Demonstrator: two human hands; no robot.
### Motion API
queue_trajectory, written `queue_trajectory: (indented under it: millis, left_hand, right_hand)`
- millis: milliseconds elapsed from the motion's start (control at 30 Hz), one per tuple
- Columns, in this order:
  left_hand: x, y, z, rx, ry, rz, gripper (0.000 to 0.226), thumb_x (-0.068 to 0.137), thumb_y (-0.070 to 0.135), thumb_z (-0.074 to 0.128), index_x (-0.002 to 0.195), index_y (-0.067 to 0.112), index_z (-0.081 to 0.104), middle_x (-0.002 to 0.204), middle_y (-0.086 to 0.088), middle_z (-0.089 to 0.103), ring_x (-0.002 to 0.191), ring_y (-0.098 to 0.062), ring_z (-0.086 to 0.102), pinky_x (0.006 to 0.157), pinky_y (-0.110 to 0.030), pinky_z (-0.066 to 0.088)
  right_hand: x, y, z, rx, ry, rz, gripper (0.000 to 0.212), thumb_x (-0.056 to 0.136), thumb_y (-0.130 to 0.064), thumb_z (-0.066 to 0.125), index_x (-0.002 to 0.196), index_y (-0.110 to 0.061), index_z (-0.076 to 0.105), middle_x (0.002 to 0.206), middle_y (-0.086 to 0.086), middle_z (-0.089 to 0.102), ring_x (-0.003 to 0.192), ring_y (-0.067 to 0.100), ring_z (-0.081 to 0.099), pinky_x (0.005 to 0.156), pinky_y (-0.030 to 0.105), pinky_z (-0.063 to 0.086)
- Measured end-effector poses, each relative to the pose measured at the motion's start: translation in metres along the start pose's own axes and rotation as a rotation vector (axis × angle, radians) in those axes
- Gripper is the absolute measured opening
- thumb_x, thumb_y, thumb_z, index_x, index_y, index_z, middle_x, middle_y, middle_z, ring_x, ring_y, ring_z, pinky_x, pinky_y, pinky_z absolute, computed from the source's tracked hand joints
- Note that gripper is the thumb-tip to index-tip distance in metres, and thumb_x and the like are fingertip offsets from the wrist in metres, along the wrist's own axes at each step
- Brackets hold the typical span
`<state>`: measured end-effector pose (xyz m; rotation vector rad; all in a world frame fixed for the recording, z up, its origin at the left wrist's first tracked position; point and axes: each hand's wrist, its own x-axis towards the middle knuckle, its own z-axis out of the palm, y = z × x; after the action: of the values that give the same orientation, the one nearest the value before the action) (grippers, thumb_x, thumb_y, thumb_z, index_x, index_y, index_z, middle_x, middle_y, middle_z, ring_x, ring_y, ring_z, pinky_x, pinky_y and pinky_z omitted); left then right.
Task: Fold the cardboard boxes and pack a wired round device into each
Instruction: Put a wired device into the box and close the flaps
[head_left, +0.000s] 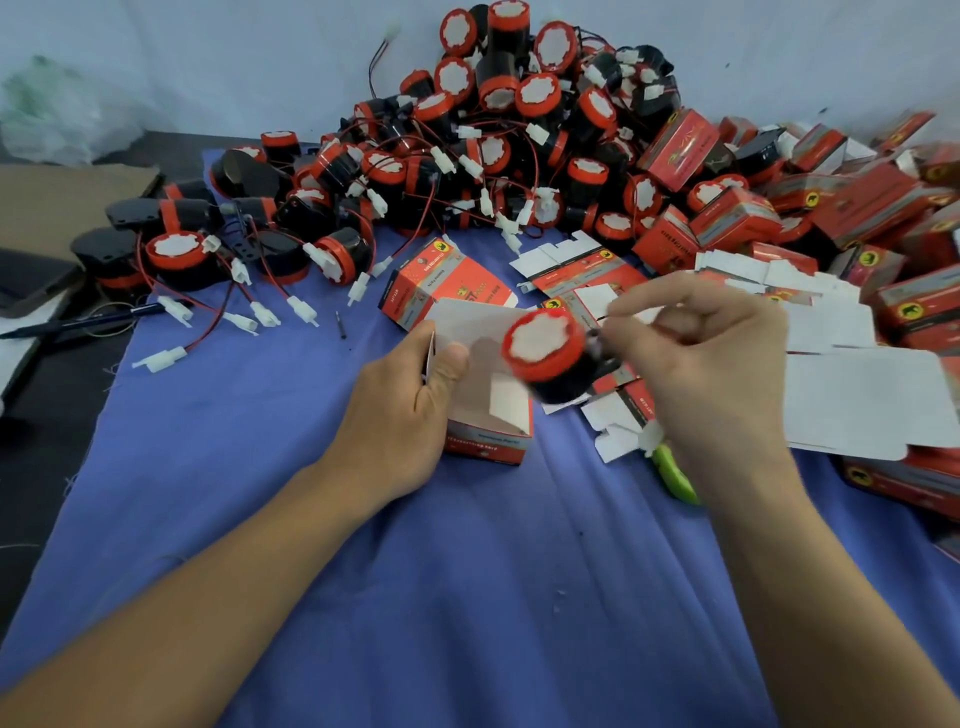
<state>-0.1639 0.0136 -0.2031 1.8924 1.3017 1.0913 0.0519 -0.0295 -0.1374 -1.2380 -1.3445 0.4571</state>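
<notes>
Left hand (410, 405) grips box (488, 441); right hand (711, 364) pinches device (543, 345).

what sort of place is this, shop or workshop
Probably a small hand-packing bench rather than a shop: a heaped pile of identical wired round devices, a heap of closed red boxes beside it, and flat box blanks lying on the blue cloth.

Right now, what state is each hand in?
Left hand: closed, gripping the open box.
Right hand: closed, holding a device.
</notes>
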Motion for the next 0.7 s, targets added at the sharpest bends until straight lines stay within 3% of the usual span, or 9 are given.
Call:
queue_trajectory:
  millis: [67,167,300,367,433,533,600,700]
  left_hand:
    - [-0.001,0.002,0.0,0.022,0.033,0.014,0.056,0.098,0.069,0.028,0.108,0.026,0.061,0.094,0.013,0.071,0.09,-0.002,0.064,0.071,-0.028,0.049]
    - [-0.002,0.005,-0.001,0.187,0.221,0.101,0.064,0.097,0.07,0.025,0.106,0.017,0.059,0.083,0.003,0.065,0.075,-0.022,0.058,0.067,-0.041,0.042]
    - [-0.002,0.012,-0.005,0.464,0.449,0.284,0.058,0.102,0.059,0.035,0.105,0.009,0.064,0.08,0.006,0.047,0.074,-0.027,0.046,0.075,-0.036,0.028]
    - [-0.004,0.014,-0.002,0.536,0.459,0.332,0.057,0.103,0.057,0.036,0.106,0.009,0.066,0.081,0.001,0.051,0.077,-0.031,0.05,0.076,-0.037,0.027]
    - [-0.006,0.015,0.002,0.522,0.446,0.331,0.063,0.104,0.062,0.029,0.103,0.01,0.064,0.081,0.001,0.05,0.076,-0.028,0.046,0.075,-0.037,0.027]
    - [-0.008,0.019,0.003,0.452,0.45,0.342,0.058,0.106,0.062,0.023,0.09,0.015,0.054,0.079,0.009,0.038,0.073,-0.019,0.034,0.074,-0.034,0.023]
    - [-0.008,0.019,0.003,0.414,0.432,0.36,0.06,0.106,0.062,0.022,0.089,0.014,0.055,0.076,0.008,0.04,0.072,-0.018,0.034,0.074,-0.033,0.023]
    - [-0.008,0.018,0.003,0.347,0.387,0.335,0.069,0.104,0.065,0.019,0.094,0.012,0.062,0.071,0.002,0.05,0.071,-0.017,0.038,0.074,-0.033,0.026]
  right_hand:
    - [0.005,0.0,-0.008,0.095,0.128,-0.002,0.022,0.08,0.003,0.071,0.075,-0.019,0.074,0.043,0.001,0.041,0.046,0.022,0.033,0.052,0.023,0.037]
    - [0.006,0.002,-0.007,0.165,0.163,0.049,0.022,0.082,0.003,0.067,0.076,-0.017,0.074,0.051,0.022,0.029,0.051,0.034,0.025,0.055,0.024,0.036]
    - [-0.003,0.004,0.008,-0.029,0.109,0.034,0.022,0.086,0.001,0.066,0.079,-0.018,0.073,0.046,-0.001,0.032,0.046,0.012,0.028,0.05,0.018,0.033]
    - [-0.011,0.001,0.017,-0.149,0.066,-0.017,0.019,0.085,-0.006,0.069,0.078,-0.024,0.073,0.046,-0.009,0.043,0.045,0.009,0.038,0.051,0.017,0.036]
    - [-0.021,-0.003,0.028,-0.388,0.0,-0.107,0.007,0.08,-0.029,0.074,0.074,-0.028,0.07,0.053,-0.01,0.057,0.052,0.01,0.049,0.055,0.024,0.042]
    - [-0.032,-0.011,0.048,-0.789,0.054,-0.278,0.042,0.074,-0.06,0.071,0.064,-0.023,0.054,0.05,-0.006,0.055,0.051,0.015,0.039,0.062,0.026,0.029]
    - [-0.032,-0.01,0.057,-0.885,0.109,-0.32,0.048,0.073,-0.061,0.072,0.064,-0.022,0.047,0.048,-0.003,0.054,0.047,0.023,0.043,0.065,0.029,0.028]
    - [-0.028,-0.002,0.056,-0.919,0.121,-0.24,0.037,0.075,-0.047,0.077,0.068,-0.021,0.052,0.052,-0.001,0.058,0.051,0.028,0.048,0.066,0.031,0.03]
